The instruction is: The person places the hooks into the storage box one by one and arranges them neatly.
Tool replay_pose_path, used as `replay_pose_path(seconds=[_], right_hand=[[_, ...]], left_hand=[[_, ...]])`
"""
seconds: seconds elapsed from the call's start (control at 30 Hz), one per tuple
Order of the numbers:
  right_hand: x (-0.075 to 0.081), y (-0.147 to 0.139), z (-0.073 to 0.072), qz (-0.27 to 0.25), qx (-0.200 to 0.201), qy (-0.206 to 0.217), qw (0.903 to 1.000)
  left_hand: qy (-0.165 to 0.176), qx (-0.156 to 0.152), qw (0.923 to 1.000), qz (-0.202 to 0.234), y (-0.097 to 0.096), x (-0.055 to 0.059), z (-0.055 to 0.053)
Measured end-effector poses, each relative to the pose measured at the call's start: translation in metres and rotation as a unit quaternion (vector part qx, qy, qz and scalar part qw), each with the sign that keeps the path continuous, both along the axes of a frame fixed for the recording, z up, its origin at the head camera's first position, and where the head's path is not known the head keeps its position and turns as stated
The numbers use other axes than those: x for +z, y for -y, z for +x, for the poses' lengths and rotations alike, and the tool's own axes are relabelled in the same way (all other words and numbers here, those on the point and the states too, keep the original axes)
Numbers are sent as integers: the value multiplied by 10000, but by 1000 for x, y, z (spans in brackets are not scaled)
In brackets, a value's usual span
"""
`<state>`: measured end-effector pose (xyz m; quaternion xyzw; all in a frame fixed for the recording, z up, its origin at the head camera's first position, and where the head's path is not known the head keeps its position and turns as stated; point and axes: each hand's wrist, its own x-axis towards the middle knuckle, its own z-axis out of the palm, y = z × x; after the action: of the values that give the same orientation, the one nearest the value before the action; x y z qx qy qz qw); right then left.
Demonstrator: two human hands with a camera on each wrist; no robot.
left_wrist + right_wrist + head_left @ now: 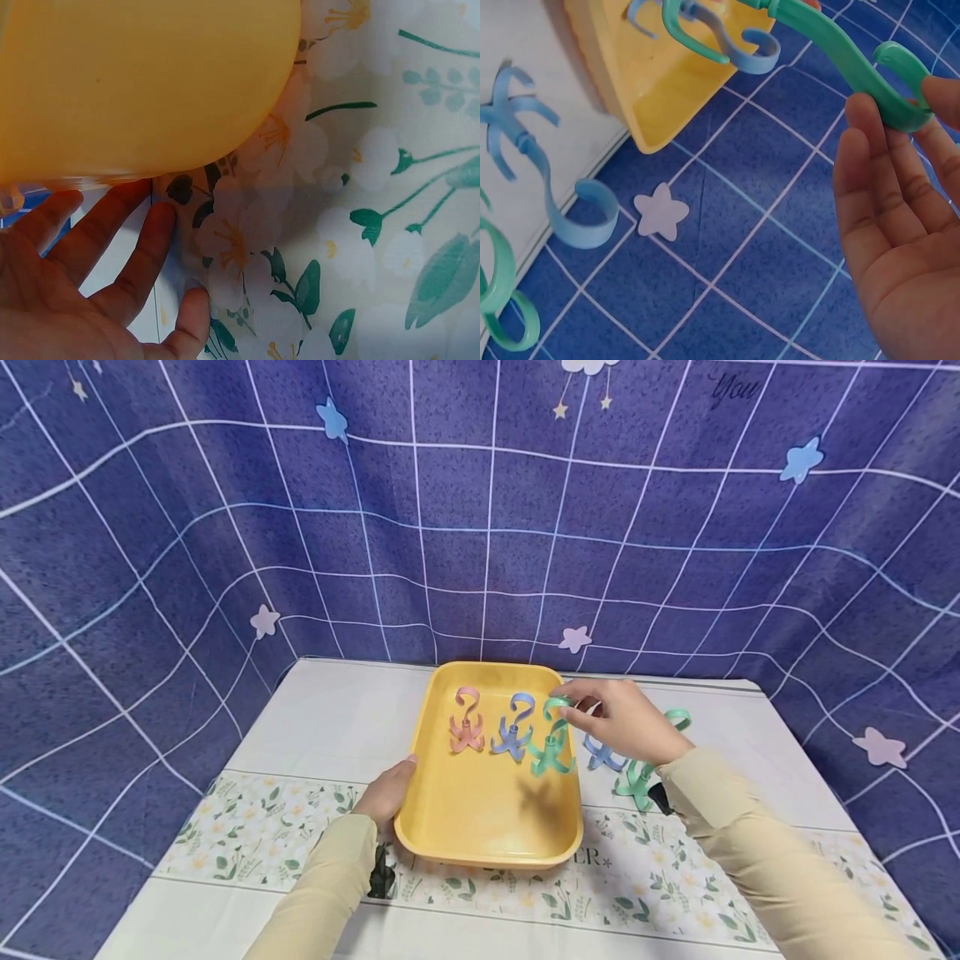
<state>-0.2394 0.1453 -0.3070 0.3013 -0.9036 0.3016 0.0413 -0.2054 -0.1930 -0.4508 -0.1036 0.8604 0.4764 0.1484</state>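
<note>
My right hand (pixel 626 720) pinches the curled top of a green multi-prong hook hanger (pixel 552 752) over the right side of a yellow tray (pixel 472 818). The hanger's prongs point down, and a shadow falls on the tray floor below. In the right wrist view, thumb and fingers meet on the green hook's curl (pixel 904 112). Inside the tray are a pink hook hanger (pixel 467 733) and a blue hook hanger (pixel 513 739). My left hand (pixel 390 789) touches the tray's left side; the left wrist view shows its fingers (pixel 139 259) spread and fairly straight against the edge.
Right of the tray, partly behind my right hand and wrist, lie another blue hook hanger (pixel 604 755) and another green hook hanger (pixel 636 787). A white, flower-banded cloth (pixel 300 718) covers the table. A dark blue gridded curtain (pixel 465 560) stands behind it.
</note>
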Motion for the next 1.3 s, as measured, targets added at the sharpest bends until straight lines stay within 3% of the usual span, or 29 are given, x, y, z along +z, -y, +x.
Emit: replay_pose_path(seconds=[0.67, 1.3], right_hand=[[-8, 40, -5, -364, 237, 72, 9990], [-33, 75, -8, -527, 429, -4, 9977]], left_hand=[[-10, -9, 10000, 15, 2, 0, 0], [4, 86, 9999, 112, -1, -1, 0]])
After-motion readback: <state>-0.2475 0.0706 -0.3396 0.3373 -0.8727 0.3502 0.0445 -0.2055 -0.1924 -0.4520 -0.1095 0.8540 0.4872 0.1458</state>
